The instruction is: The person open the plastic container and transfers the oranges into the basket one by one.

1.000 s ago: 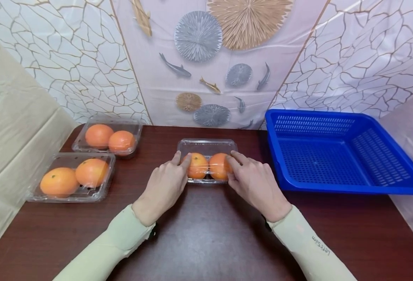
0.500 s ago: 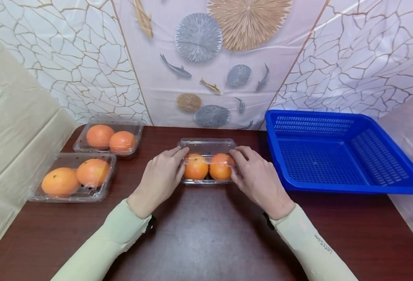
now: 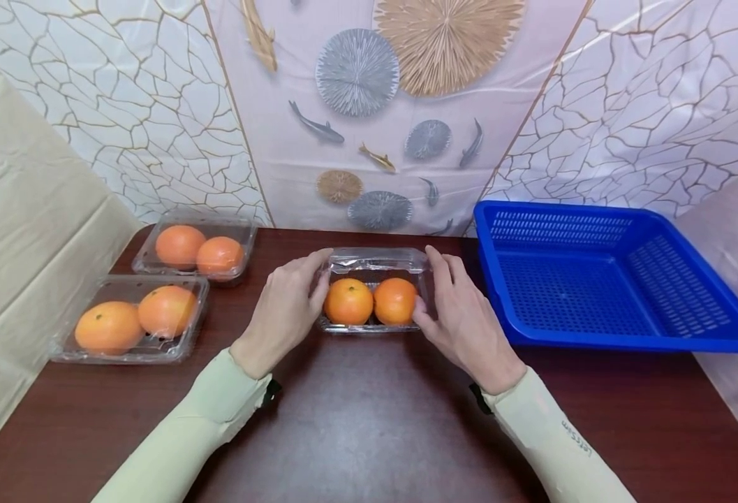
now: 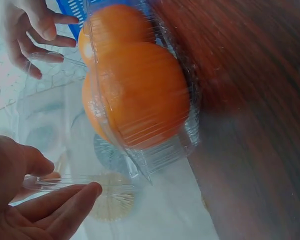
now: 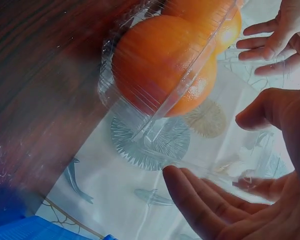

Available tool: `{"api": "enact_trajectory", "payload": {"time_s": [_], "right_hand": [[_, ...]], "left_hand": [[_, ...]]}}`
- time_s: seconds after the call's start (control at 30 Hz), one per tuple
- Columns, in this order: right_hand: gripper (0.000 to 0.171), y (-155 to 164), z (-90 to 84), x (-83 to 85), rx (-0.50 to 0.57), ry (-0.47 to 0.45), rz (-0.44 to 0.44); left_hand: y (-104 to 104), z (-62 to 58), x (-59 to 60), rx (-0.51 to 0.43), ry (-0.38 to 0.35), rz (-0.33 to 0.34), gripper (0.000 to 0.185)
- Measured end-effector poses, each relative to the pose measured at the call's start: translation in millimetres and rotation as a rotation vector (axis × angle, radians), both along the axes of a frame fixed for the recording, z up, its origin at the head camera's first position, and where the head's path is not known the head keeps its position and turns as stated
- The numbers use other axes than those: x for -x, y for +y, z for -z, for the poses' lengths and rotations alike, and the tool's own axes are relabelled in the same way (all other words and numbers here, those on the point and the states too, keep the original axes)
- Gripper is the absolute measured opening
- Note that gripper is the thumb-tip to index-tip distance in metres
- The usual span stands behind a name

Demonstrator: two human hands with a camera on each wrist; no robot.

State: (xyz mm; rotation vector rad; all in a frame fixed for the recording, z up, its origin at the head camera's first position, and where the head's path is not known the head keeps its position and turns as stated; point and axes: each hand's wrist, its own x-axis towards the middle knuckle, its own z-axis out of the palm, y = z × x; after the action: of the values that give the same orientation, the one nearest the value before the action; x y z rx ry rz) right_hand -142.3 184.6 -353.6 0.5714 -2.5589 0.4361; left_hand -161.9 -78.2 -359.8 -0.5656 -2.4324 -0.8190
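A clear plastic clamshell box (image 3: 371, 328) with two oranges (image 3: 348, 302) sits at the middle of the table, its hinged lid (image 3: 378, 260) raised at the back. My left hand (image 3: 285, 311) holds the lid's left side; in the left wrist view its thumb and fingers (image 4: 75, 212) lie on either side of the lid's edge. On the right, my right hand (image 3: 463, 318) has its extended fingers (image 5: 197, 200) against the lid's other side. Its thumb stands apart from them, near the right orange (image 3: 396, 302) in the head view.
Two similar clear boxes, a front one (image 3: 183, 342) and a back one (image 3: 246, 244), each hold two oranges at the left. A blue plastic basket (image 3: 632, 346) stands at the right. Patterned sheeting (image 3: 293, 188) rises behind the brown table (image 3: 356, 419).
The lid has swung up and back off the oranges. Both hands have gone from the box's front corners up along the lid's sides, fingers farther back.
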Motion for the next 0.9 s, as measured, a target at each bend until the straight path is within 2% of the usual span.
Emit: {"api": "enact_trajectory", "payload": {"time_s": [0.23,0.37,0.47,0.57,0.67,0.77,0.9], "right_hand": [[0.095,-0.7,2.0,-0.6,0.018,-0.033,0.036],[0.097,-2.4,5.1,0.0,0.054,-0.037,0.035],[0.095,-3.4,8.0,1.0,0.083,-0.049,0.033],[0.091,-3.8,10.9,2.5,0.107,-0.078,0.019],[0.084,-4.4,15.5,5.2,0.109,-0.130,-0.032],[0.076,-5.7,21.8,7.6,0.094,-0.197,-0.096],[0.066,-7.5,29.2,9.3,0.092,-0.253,-0.136]], "left_hand": [[-2.7,5.1,8.2,-0.103,-0.019,0.038,0.046],[-2.3,8.6,12.5,-0.199,-0.065,0.097,0.053],[-2.0,11.6,14.6,-0.229,-0.084,0.122,0.063],[-2.5,14.9,16.1,-0.223,-0.084,0.122,0.074],[-3.6,17.3,17.1,-0.204,-0.083,0.113,0.079],[-4.3,17.8,17.3,-0.171,-0.095,0.102,0.076],[-5.6,17.0,14.0,-0.070,-0.148,0.074,0.061]]}}
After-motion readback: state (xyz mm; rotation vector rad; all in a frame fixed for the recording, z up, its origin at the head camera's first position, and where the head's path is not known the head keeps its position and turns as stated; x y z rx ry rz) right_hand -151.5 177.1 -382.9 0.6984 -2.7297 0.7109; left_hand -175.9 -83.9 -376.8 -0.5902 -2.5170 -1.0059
